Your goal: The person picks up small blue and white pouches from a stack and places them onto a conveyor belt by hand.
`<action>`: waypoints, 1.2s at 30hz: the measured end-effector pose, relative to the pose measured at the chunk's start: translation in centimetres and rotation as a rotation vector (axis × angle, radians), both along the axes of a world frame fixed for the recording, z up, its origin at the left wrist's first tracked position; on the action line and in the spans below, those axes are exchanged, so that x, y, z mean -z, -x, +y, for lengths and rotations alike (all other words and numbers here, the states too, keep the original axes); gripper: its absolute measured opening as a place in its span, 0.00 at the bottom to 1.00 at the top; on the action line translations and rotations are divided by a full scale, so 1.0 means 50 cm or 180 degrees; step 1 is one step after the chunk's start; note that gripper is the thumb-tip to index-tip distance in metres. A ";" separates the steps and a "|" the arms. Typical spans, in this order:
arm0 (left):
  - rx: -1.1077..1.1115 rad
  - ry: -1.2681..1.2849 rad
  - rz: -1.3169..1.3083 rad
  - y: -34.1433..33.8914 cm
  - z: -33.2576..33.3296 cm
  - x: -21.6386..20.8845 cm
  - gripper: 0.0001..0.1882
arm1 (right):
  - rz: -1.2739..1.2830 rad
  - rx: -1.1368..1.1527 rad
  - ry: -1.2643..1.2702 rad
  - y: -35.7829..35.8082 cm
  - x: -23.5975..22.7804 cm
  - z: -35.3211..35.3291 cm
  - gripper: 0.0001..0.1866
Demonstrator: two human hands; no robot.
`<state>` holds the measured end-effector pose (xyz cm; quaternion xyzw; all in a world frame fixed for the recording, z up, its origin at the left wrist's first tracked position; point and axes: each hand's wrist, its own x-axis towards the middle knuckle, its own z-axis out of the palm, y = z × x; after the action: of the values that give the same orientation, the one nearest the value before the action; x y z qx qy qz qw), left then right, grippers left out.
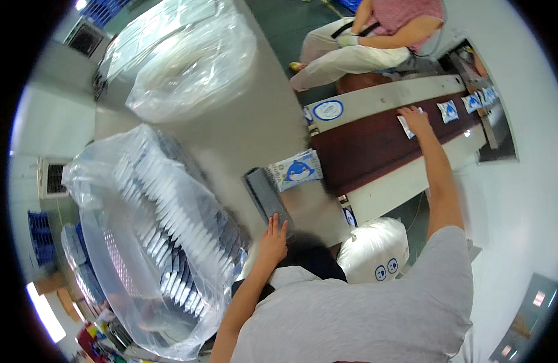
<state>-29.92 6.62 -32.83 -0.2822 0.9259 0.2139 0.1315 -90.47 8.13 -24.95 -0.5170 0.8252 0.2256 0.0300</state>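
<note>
Packet (405, 127), small and white: where do I log it off the head feed?

"Two o'clock, on the dark red belt (370, 148), at the fingers of the right hand (417, 120)."

Grip?

"Can't tell from my end. Fingers bend down over it and hide the contact, so I'm not tagging a pinch."

Left hand (274, 243)?

"Six o'clock. Fingers straight, slightly spread, laid on the near end of a grey block (262, 189), not wrapped round it."

Other product?

"I've got more packets (448, 111) up the belt, also two o'clock. Whale-print packet (298, 172) dead centre on the metal table (230, 151), just beside the block. Clear bag (100, 233) at eight to nine, packed rows inside."

Rest, quick?

"Clear plastic heap (194, 78) at eleven, seated co-worker (364, 54) at one, white sack (373, 248) at four."
</note>
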 end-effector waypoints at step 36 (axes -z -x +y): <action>-0.0227 -0.1270 0.0831 -0.012 -0.029 -0.160 0.37 | -0.2876 -0.0175 0.0748 -0.746 -0.016 -0.031 0.45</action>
<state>-29.34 5.19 -24.84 -0.2532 0.8639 0.4318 0.0562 -53.19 6.57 -24.14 -0.5851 0.7353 -0.1164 0.3216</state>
